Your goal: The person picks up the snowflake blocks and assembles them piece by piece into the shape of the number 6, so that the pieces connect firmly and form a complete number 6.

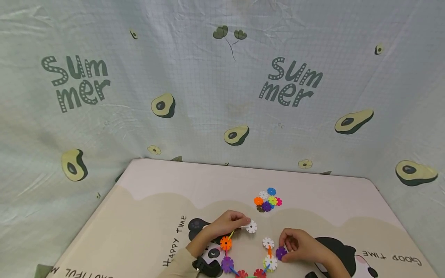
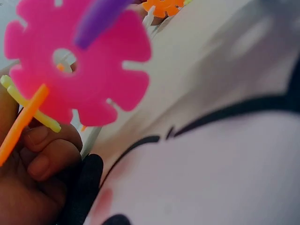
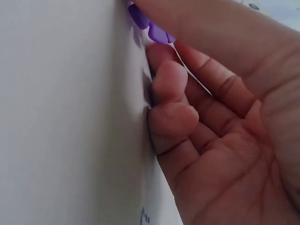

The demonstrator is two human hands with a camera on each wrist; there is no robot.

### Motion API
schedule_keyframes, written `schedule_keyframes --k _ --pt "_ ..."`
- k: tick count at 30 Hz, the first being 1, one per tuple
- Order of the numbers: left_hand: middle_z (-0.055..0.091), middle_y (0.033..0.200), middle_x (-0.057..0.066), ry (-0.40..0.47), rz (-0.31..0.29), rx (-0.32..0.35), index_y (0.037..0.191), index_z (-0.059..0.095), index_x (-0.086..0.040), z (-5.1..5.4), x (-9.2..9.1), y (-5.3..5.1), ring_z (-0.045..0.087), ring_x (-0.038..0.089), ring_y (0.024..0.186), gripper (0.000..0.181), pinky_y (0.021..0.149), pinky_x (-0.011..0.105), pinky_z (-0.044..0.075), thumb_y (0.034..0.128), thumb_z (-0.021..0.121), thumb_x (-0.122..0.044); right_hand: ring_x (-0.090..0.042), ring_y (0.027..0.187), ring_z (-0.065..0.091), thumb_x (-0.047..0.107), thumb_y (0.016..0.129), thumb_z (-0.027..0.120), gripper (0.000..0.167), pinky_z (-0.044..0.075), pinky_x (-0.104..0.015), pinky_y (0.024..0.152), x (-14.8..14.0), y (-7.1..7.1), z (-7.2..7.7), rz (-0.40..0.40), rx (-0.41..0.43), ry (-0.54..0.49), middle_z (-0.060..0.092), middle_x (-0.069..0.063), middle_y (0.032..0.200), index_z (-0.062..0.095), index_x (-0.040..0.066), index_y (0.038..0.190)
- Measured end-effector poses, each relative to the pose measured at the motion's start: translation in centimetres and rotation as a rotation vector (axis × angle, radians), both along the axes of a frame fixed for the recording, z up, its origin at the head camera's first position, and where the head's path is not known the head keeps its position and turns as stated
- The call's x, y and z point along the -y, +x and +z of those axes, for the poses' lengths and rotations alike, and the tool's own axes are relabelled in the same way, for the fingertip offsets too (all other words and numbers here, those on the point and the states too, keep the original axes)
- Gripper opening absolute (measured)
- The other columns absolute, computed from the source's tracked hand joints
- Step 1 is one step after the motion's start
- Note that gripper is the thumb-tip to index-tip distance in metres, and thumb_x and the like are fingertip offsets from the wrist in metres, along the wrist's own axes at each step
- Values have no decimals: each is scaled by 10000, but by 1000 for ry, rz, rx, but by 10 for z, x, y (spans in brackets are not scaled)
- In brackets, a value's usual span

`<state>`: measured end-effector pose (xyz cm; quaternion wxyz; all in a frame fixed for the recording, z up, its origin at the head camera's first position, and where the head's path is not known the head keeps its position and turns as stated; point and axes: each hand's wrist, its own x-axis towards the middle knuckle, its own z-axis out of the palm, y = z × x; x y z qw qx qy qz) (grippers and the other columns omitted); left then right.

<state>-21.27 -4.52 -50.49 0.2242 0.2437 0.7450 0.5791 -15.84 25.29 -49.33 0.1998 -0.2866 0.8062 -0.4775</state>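
While a pale cloth (image 1: 194,77) printed with avocados and the word "summer" hung behind, the bench (image 1: 153,185) stretched out in front of it, its cover decorated with pandas and lettering. Over the bench's near part were the right hand (image 1: 302,245) and the left hand (image 1: 226,224), set apart from each other. Between them curved a chain (image 1: 227,265) of notched, many-coloured discs, forming an open loop. Beyond the hands lay a small pile (image 1: 266,205) of loose discs. The left grip was clamped on a white disc (image 1: 251,226) at one end of the chain; the right grip pinched a purple disc (image 1: 281,253) just beside the chain's other arm.
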Motion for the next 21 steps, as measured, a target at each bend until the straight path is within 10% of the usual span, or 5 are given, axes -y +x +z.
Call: schedule_keyframes --k 21 --pt "553 755 -27 -19 2 -73 922 691 41 0 -2 1 410 32 626 234 594 183 342 977 570 -152 -45 768 569 64 923 652 112 529 -211 679 24 -6 1 -186 -129 -117 652 -76 914 643 -11 1006"
